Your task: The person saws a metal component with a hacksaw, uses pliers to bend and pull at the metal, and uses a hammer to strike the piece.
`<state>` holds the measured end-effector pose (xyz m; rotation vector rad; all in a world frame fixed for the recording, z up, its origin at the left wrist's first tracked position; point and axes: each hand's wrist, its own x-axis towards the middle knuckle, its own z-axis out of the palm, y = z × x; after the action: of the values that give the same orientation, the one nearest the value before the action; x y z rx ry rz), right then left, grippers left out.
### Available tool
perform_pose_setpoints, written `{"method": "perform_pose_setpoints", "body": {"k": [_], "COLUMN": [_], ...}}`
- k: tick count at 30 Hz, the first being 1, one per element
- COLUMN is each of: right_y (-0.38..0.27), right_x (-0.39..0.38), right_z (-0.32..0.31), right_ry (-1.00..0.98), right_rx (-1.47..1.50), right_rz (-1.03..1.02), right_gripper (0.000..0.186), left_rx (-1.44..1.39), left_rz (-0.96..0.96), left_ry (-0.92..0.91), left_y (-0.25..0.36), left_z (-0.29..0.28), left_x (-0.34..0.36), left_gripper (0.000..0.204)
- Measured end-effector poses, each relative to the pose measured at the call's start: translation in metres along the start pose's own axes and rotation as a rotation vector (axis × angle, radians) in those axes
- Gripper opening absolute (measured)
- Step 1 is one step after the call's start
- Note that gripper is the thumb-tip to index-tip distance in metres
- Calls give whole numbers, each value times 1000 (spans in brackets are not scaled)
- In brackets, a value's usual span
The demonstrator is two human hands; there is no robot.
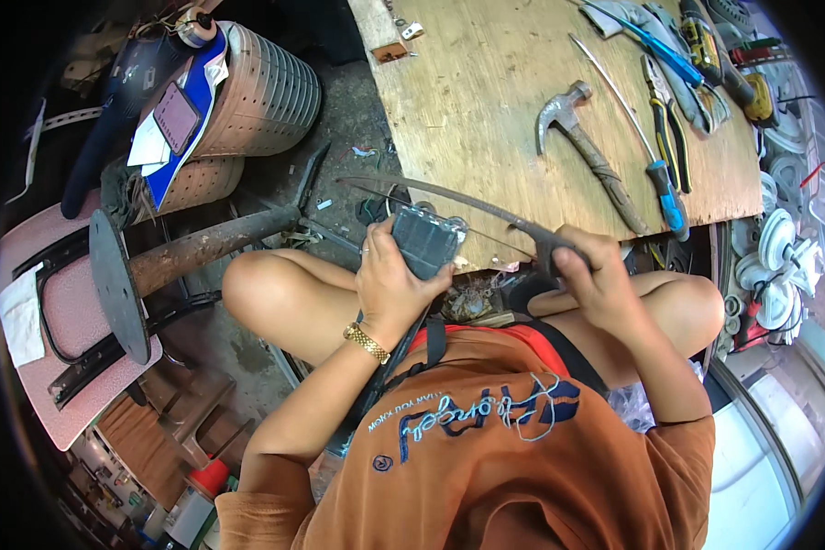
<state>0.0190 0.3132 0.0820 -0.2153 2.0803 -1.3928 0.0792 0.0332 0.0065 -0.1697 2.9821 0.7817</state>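
Note:
My left hand (392, 275) is closed round a dark grey rectangular block (428, 240), which has lines across its face and a paler, rough edge at the top. My right hand (596, 273) grips the handle of a hacksaw (486, 206). Its curved frame arches past the far side of the block, and the thin blade runs below the frame towards the block's far edge. Whether the blade touches the block I cannot tell. Both hands are over my lap, just off the near edge of the wooden board.
On the wooden board (472, 101) lie a claw hammer (596, 151), a long blue-handled screwdriver (665, 192), pliers (666, 119) and a cordless drill (706, 46). A perforated metal drum (270, 87) stands far left, beside a round-plated post (119, 284). White spools (777, 243) are heaped at right.

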Motion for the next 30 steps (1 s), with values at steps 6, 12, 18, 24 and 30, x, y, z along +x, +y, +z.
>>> {"method": "perform_pose_setpoints", "body": {"k": [6, 12, 18, 24, 30], "right_y": [-3, -6, 1, 14, 8], "right_x": [-18, -51, -27, 26, -10], "right_z": [1, -29, -19, 6, -10], "right_ry": [3, -30, -53, -63, -69], "right_rx": [-84, -121, -143, -80, -84], "right_rz": [-346, -303, -313, -378, -333], "right_gripper": [19, 19, 17, 21, 24], "left_rx": [21, 9, 47, 47, 4], "left_rz": [-15, -38, 7, -9, -43], "left_ry": [-6, -17, 9, 13, -49], "left_y": [2, 5, 1, -1, 6], "left_z": [-2, -2, 3, -1, -1], "left_x": [-3, -3, -3, 12, -1], "left_gripper": [93, 93, 96, 95, 94]}}
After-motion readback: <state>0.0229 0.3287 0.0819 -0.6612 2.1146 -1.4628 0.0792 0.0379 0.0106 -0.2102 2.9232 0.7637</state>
